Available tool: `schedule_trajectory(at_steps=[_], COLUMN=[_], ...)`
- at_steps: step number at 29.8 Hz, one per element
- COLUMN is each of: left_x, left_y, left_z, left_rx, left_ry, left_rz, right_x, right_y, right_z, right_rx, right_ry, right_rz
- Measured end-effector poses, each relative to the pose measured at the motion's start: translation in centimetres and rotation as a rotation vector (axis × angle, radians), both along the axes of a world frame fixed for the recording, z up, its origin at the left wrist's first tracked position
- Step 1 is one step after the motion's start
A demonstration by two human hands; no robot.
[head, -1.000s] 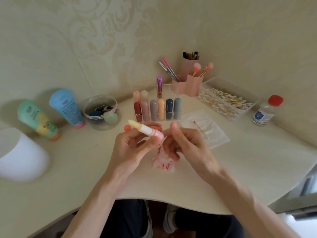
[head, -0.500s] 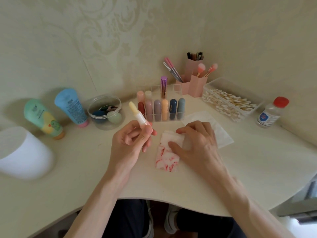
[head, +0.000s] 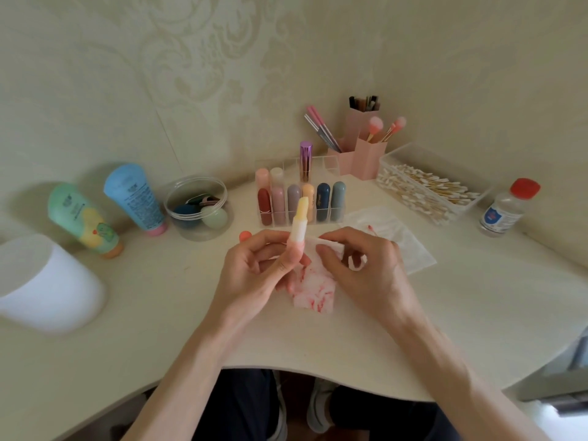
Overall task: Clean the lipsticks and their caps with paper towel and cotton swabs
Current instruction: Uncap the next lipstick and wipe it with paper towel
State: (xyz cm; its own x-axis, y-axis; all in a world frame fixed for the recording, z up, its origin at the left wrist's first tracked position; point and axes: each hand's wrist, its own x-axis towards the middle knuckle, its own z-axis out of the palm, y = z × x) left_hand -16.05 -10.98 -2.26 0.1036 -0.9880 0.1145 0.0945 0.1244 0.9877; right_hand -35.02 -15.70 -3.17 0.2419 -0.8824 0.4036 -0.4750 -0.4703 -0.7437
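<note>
- In front of the clear organiser [head: 321, 162], the left hand [head: 254, 275] held the uncapped lipstick [head: 299, 219] by its pink base. Its fingers and thumb were curled round the tube, and the pale yellow bullet stood nearly upright.
- Also just in front of the organiser, the right hand [head: 359, 265] pinched the far edge of the red-stained paper towel [head: 315, 294].
- Half a second earlier that hand had lain flat on the towel on the counter [head: 159, 297]. Now the towel's top edge was raised beside the lipstick's base; whether its lower part rested on the counter I could not tell.
- The lipstick had also swung from a leftward lean to near vertical, closer to the towel.
- This looked like a wipe about to begin, with the towel fetched and the tube presented, though the two were not clearly touching.
- A small orange-red piece [head: 245, 235], probably the cap, sat to the front-left of the organiser beside the left hand, likely still to be cleaned.
- To the front-right of the organiser, a red-tipped cotton swab [head: 371, 229] lay on a white sheet [head: 410, 249].
</note>
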Motion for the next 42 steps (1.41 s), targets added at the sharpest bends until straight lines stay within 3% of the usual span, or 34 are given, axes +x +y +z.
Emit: schedule_trajectory(at_steps=[4, 8, 15, 19, 29, 39, 42], left_x=[-0.1, -0.2, -0.2, 0.0, 0.6, 0.2, 0.1], left_y=[0.1, 0.0, 0.0, -0.3, -0.3, -0.2, 0.1], left_z=[0.0, 0.0, 0.0, -0.6, -0.4, -0.3, 0.0], left_rx=[0.006, -0.009, -0.022, -0.034, 0.048, 0.109, 0.098], left_ry=[-0.012, -0.046, -0.026, -0.065, -0.118, -0.044, -0.005], left_rz=[-0.005, -0.024, -0.041, -0.079, -0.166, -0.002, -0.012], right_x=[0.5, 0.8, 0.6, 0.8, 0.9, 2.2, 2.1], right_y=[-0.3, 0.0, 0.5, 0.5, 0.5, 0.5, 0.5], right_z=[0.3, 0.7, 1.6, 1.4, 1.0, 0.4, 0.5], right_rx=[0.053, 0.237, 0.645, 0.595, 0.496, 0.367, 0.413], right_ry=[-0.201, -0.443, -0.681, -0.693, -0.469, -0.483, -0.551], right_rz=[0.077, 0.214, 0.415, 0.448, 0.435, 0.295, 0.329])
